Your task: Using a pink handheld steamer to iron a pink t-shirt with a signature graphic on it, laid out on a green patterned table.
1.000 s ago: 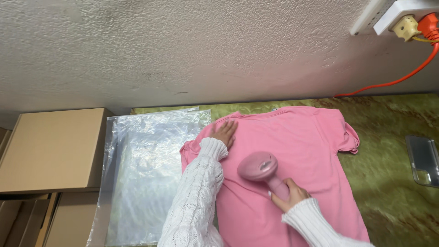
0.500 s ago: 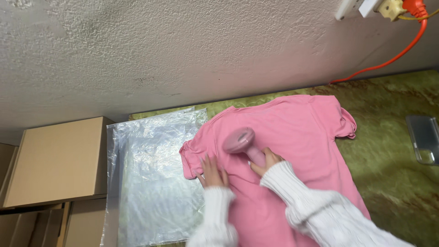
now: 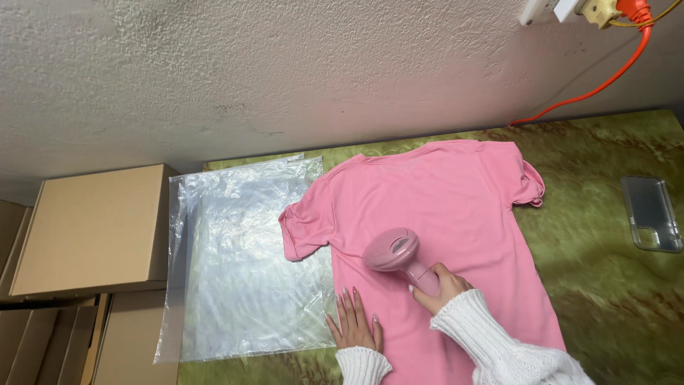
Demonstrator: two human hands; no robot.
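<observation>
I see a pink short-sleeved cotton T-shirt (image 3: 442, 214) lying flat and face-down-spread on the green marbled tabletop, collar toward the wall, its left sleeve overlapping the edge of a clear plastic bag. On its lower middle rests a pink handheld garment steamer (image 3: 399, 254), round head pointing toward the collar, handle angled back toward me.

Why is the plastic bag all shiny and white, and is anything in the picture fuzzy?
In the head view, the clear plastic bag throws back room light as pale glare over its wrinkles; the pink shirt is evenly lit and sharp; the right hand on the pink steamer and the left hand look crisp; only the sleeve at the bottom edge blurs slightly.
</observation>
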